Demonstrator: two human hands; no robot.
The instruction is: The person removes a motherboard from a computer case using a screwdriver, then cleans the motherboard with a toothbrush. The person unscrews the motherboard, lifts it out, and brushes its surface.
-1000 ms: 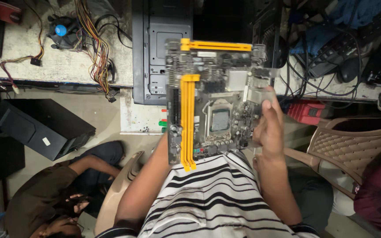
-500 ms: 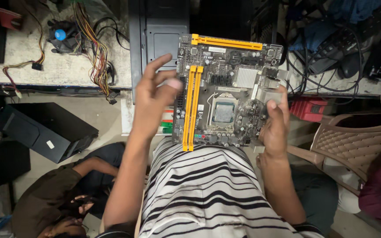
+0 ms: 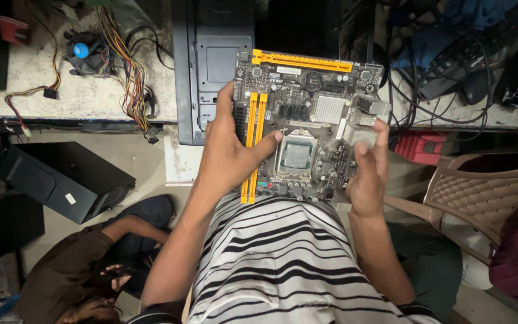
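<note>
The person wears a shirt [image 3: 283, 264] with black and white stripes that run across the body. The sleeves are short, with a dark edge near the shoulders, so both forearms are bare. The left hand [image 3: 229, 157] and the right hand [image 3: 367, 177] carry no gloves, rings or watch.

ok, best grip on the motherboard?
By its bare side edges, one hand from each side, as the left hand and right hand roughly do. The motherboard is flat, its face crowded with the CPU socket, heatsink and yellow slots.
</note>
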